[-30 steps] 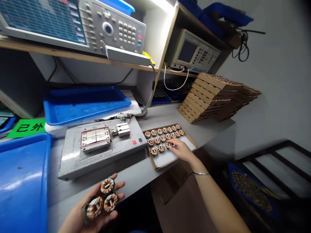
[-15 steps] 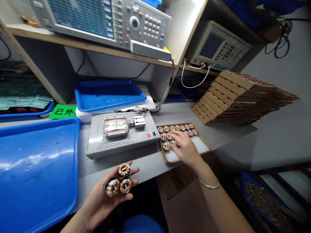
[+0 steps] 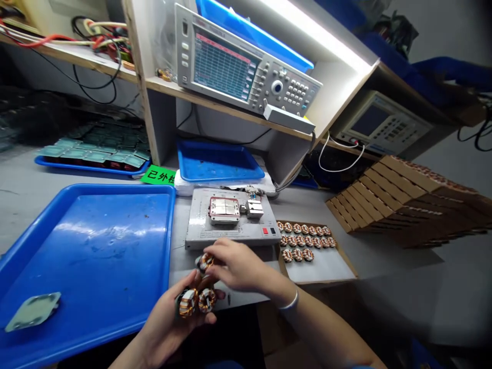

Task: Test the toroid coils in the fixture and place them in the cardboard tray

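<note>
My left hand (image 3: 175,320) is palm up at the front edge of the grey bench, closed round two copper-wound ring coils (image 3: 196,301). My right hand (image 3: 234,266) hovers just above it, pinching a third coil (image 3: 205,262) at its fingertips, close to the left hand's fingers. A silver bangle sits on the right wrist. To the right lies a flat cardboard tray (image 3: 326,266) holding several rows of the same coils (image 3: 303,241). Behind the hands stands a grey test fixture (image 3: 230,233) with a metal clamp and a red button.
A large blue tray (image 3: 96,246) with one small pale plate (image 3: 33,310) fills the left. A smaller blue tray (image 3: 219,161) sits behind the fixture. Two grey test instruments (image 3: 246,69) stand on the wooden shelf. Stacked cardboard trays (image 3: 400,200) lean at the right.
My right hand left the cardboard tray and came over to the left hand with one coil. The view swung left, showing more of the large blue tray.
</note>
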A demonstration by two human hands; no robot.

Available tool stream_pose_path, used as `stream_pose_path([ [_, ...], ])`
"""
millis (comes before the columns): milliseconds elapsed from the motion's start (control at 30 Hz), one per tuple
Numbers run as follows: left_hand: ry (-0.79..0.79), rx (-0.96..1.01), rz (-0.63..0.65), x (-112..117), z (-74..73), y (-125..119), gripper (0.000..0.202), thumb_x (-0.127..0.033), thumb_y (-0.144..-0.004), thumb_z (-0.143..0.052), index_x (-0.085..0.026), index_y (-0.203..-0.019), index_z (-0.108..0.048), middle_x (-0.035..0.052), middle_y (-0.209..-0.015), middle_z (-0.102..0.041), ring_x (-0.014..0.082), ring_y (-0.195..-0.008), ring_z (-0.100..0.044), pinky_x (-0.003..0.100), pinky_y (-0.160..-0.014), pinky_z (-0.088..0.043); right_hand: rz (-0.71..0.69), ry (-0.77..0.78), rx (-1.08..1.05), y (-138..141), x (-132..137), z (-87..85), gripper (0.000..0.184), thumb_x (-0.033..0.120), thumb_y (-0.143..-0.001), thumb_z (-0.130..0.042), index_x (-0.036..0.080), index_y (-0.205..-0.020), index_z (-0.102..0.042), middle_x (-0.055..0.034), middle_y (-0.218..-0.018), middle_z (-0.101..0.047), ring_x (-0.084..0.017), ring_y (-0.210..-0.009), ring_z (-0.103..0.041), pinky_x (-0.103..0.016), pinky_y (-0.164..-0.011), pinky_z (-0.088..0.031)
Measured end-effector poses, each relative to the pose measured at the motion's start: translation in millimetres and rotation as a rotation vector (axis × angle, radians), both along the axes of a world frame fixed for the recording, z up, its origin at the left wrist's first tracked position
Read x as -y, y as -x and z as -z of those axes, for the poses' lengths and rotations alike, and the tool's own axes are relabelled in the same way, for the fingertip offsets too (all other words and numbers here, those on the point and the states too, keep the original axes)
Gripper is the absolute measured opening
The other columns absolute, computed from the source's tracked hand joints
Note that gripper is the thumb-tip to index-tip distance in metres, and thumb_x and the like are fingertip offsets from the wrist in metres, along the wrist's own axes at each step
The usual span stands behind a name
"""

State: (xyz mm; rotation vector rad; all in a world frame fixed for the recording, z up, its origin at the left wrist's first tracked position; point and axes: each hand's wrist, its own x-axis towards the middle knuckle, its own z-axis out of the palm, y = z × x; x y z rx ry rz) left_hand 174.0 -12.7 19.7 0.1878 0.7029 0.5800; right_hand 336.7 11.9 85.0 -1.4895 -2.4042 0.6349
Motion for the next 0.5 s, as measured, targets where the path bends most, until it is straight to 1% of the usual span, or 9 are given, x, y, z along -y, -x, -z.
stream_pose_path([
  [67, 0.004, 0.066, 0.025, -2.3, -1.6, 1.3, 0.039, -0.034, -0.08, -0.053, -0.015, -0.114, -0.053, 0.0141, -0.115, -0.059, 0.0272, -0.086, -0.061, 0.033, -0.053, -0.051, 0.05, -0.085, -0.108, -11.2, -20.7, -5.9, 0.027, 0.018, -0.082, -0.052, 0.018, -0.108, -0.055, -0.0045, -0.096, -0.055, -0.014, -0.086, -0.053, -0.026, -0.079, -0.046],
  [100, 0.007, 0.08, 0.037, -3.0, -1.6, 1.4, 0.043, -0.035, -0.081, -0.052, -0.015, -0.118, -0.049, 0.0152, -0.12, -0.056, 0.0267, -0.087, -0.061, 0.033, -0.053, -0.051, 0.085, -0.139, -0.137, -18.5, -33.1, -8.0, 0.03, 0.013, -0.081, -0.05, 0.018, -0.111, -0.053, -0.005, -0.098, -0.054, -0.014, -0.09, -0.052, -0.027, -0.082, -0.045],
  [167, 0.017, 0.081, 0.047, -3.0, 0.7, 1.0, 0.048, -0.037, -0.081, -0.052, -0.014, -0.123, -0.045, 0.0169, -0.123, -0.054, 0.0253, -0.085, -0.062, 0.033, -0.054, -0.051, 0.145, -0.223, -0.133, -33.7, -58.4, -9.2, 0.038, 0.006, -0.079, -0.047, 0.018, -0.114, -0.052, -0.0063, -0.101, -0.051, -0.015, -0.094, -0.05, -0.029, -0.086, -0.044],
  [267, 0.041, 0.092, 0.057, 0.3, 8.5, -1.1, 0.051, -0.038, -0.08, -0.052, -0.014, -0.124, -0.043, 0.0175, -0.125, -0.053, 0.024, -0.086, -0.062, 0.033, -0.056, -0.052, 0.157, -0.228, -0.039, -50.2, -87.2, -4.1, 0.043, 0.001, -0.076, -0.044, 0.019, -0.113, -0.054, -0.0071, -0.101, -0.05, -0.016, -0.095, -0.05, -0.031, -0.089, -0.042],
  [367, 0.075, 0.124, 0.062, 3.9, 16.6, -4.5, 0.053, -0.038, -0.079, -0.054, -0.014, -0.125, -0.041, 0.018, -0.124, -0.053, 0.0236, -0.085, -0.062, 0.033, -0.058, -0.052, 0.116, -0.181, 0.014, -55.6, -98.8, 3.3, 0.046, 0.001, -0.075, -0.045, 0.021, -0.115, -0.055, -0.0059, -0.103, -0.051, -0.015, -0.095, -0.051, -0.03, -0.09, -0.043],
  [500, 0.127, 0.161, 0.046, 3.9, 19.8, -8.7, 0.056, -0.038, -0.079, -0.054, -0.013, -0.127, -0.038, 0.0185, -0.121, -0.055, 0.0254, -0.084, -0.062, 0.037, -0.062, -0.052, 0.09, -0.208, -0.011, -53.8, -100.5, 7.2, 0.038, 0.013, -0.077, -0.055, 0.018, -0.114, -0.056, -0.0067, -0.106, -0.055, -0.017, -0.095, -0.053, -0.032, -0.09, -0.043],
])
